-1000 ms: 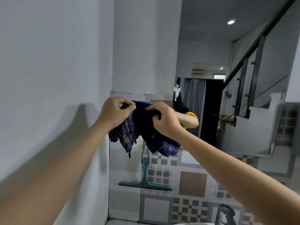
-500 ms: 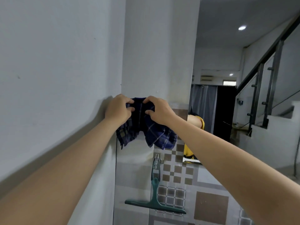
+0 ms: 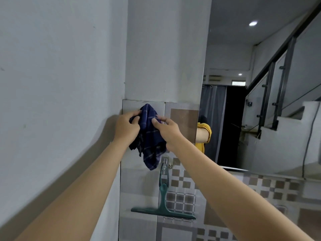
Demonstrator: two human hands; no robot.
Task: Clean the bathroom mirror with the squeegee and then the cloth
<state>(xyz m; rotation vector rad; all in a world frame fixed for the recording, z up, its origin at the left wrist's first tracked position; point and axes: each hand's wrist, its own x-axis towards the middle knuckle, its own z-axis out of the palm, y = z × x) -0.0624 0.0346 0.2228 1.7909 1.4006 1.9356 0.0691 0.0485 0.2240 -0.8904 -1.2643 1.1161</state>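
1. Cloth (image 3: pixel 150 136): dark blue checked fabric, bunched and hanging at the centre of the frame, in front of the grey tiled wall (image 3: pixel 180 119). Its lower corner dangles just above the squeegee handle.
2. Left hand (image 3: pixel 126 126): fingers curled around the cloth's left edge, grasping it.
3. Right hand (image 3: pixel 166 126): thumb and fingertips pinching the cloth's right side. Both hands hold the one cloth between them.
4. Squeegee (image 3: pixel 163 204): green, hanging from a hook on the tiles in the lower centre, blade level, untouched by either hand. Judged from this, the squeegee pass is finished and the cloth step is in hand.
5. Mirror (image 3: pixel 260 101): fills the right half of the frame, clear of both hands; the cloth is not yet on the glass.
6. Recommended technique: gather the loose ends into a flat pad so no corner trails, then carry it rightward to the glass.
7. Wipe in overlapping strokes from the top edge downward, with even pressure, attending to the left border and lower rim where water tends to collect.
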